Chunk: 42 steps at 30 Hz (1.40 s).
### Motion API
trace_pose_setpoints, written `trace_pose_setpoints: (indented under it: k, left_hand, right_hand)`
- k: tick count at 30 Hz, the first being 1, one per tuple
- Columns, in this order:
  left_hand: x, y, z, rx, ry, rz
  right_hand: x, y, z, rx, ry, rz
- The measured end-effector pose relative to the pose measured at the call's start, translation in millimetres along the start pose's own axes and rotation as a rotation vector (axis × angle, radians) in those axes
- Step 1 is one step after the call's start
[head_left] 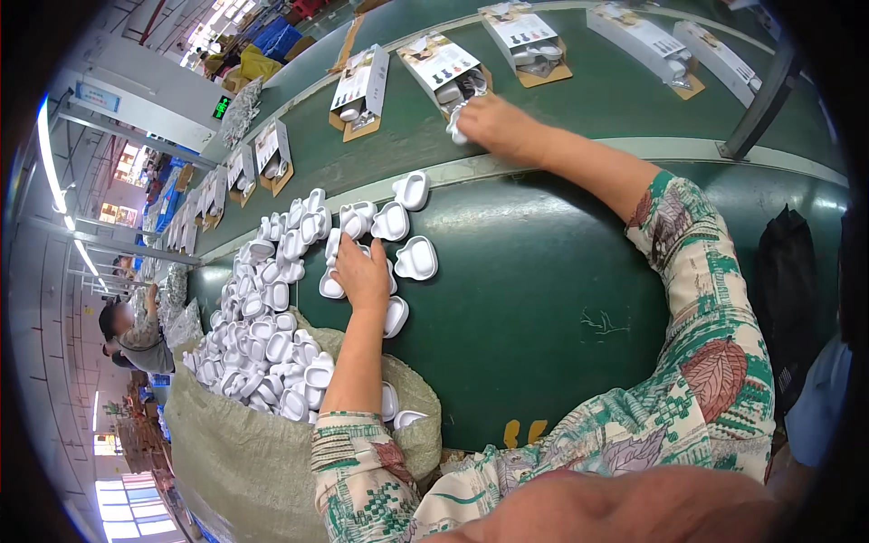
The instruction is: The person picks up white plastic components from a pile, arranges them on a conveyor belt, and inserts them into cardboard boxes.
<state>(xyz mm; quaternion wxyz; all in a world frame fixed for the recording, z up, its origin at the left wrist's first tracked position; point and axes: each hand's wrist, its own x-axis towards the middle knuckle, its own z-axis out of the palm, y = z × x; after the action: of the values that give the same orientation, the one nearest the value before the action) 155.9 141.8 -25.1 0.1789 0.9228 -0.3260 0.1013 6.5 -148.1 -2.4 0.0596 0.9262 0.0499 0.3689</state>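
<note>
My right hand [500,128] reaches over the far belt to the open end of a printed carton [440,60]. Its fingers are closed on a small white plastic part [457,128], mostly hidden behind them. My left hand [364,279] rests over several loose white plastic parts, its fingers stretched and apart; nothing gripped shows. Beside that hand lies a white shallow-dished part [417,258] with a rounded, lobed outline. To its left, a large heap of such white parts [272,344] spills from a woven sack [235,452] onto the green table [525,299].
Along the green belt [317,163] stand several more cartons, with white pieces and clear bags in their open ends. A metal post [765,104] rises at the far right. Dark cloth [786,290] hangs at the right edge. Another person [143,335] works at the left.
</note>
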Motion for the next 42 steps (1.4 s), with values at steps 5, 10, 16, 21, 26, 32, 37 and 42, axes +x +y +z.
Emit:
trace_pose_setpoints:
  k: [5,10,16,21,26,32,37,42]
  left_hand:
    - [1,2,6,0.004,0.031,0.024]
    - [1,-2,3,0.010,0.047,0.038]
    - [4,-3,3,0.046,0.034,0.024]
    - [4,-3,6,-0.006,0.038,0.030]
    - [2,-7,7,-0.012,0.069,0.114]
    - [7,19,9,-0.120,0.202,0.398]
    - [30,52,14,-0.281,0.107,0.436]
    - [40,79,17,0.136,-0.232,0.387]
  right_hand:
    - [-8,61,8,-0.227,0.034,0.187]
    - [-5,80,6,-0.245,0.080,0.396]
    - [14,-4,16,0.050,0.117,0.052]
    - [39,-69,37,0.109,-0.105,-0.218]
    - [27,-65,43,0.175,-0.009,-0.166]
    - [20,-45,36,0.184,0.137,0.076]
    - [29,-44,41,0.120,0.162,0.159]
    - [22,-25,44,0.063,0.186,0.259]
